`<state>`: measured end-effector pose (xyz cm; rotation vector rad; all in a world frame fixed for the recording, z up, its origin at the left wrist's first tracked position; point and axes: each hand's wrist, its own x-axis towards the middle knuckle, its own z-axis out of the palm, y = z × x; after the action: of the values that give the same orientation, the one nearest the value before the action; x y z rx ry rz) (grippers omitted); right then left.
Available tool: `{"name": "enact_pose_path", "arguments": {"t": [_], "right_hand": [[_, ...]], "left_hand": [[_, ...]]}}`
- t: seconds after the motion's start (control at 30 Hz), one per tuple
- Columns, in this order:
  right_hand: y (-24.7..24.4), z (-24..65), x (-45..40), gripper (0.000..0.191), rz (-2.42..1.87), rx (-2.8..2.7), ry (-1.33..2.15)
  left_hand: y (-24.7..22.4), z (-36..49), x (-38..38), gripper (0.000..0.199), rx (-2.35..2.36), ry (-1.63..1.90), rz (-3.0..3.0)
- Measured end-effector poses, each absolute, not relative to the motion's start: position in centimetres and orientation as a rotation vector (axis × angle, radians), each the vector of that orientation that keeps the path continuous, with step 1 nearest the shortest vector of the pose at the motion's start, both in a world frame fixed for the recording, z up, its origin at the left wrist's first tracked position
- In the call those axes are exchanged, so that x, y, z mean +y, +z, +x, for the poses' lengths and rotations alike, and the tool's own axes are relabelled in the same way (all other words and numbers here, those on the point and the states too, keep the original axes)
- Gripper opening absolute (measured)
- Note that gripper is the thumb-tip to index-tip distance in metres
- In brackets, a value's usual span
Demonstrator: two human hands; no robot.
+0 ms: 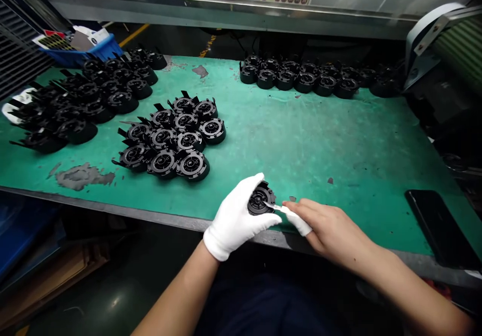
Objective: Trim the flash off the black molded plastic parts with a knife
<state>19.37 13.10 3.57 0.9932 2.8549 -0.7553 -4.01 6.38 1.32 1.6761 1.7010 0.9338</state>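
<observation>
My left hand (235,220), in a white glove, is wrapped round the left side of a round black part (259,200) near the front edge of the green table. My right hand (307,216) is bare except for a white cover on the thumb. It pinches a thin metal tool (274,206), whose tip points into the middle of the round part. Up and to the left stands a cluster of similar black parts (190,164) with upright tabs.
More black parts (122,100) crowd the left side, and rows (286,77) of them line the back. A blue bin (94,52) stands at the back left. On the right lies a black phone (440,225); a green-and-metal fixture (433,34) overhangs the back right.
</observation>
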Motion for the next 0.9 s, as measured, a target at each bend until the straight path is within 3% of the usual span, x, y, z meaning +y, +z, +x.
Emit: {"name": "enact_pose_path", "arguments": {"t": [0.27, 0.47, 0.67, 0.9], "right_hand": [[4.2, 18.1, 11.8, 0.049, 1.113, 2.736, -0.489], [4.2, 17.9, 11.3, 0.05, 1.143, 2.723, -0.478], [4.3, 17.6, 11.2, 0.05, 1.174, 2.695, -0.498], [5.0, 17.0, 10.4, 0.056, 1.229, 2.647, -0.376]], "left_hand": [[0.6, -2.8, 5.9, 0.084, 1.779, 1.046, 1.648], [0.0, -2.1, 5.5, 0.083, 1.839, 1.106, 1.657], [1.1, -3.4, 6.9, 0.091, 1.723, 0.942, 1.751], [0.8, -3.4, 7.0, 0.099, 1.683, 1.001, 1.561]]}}
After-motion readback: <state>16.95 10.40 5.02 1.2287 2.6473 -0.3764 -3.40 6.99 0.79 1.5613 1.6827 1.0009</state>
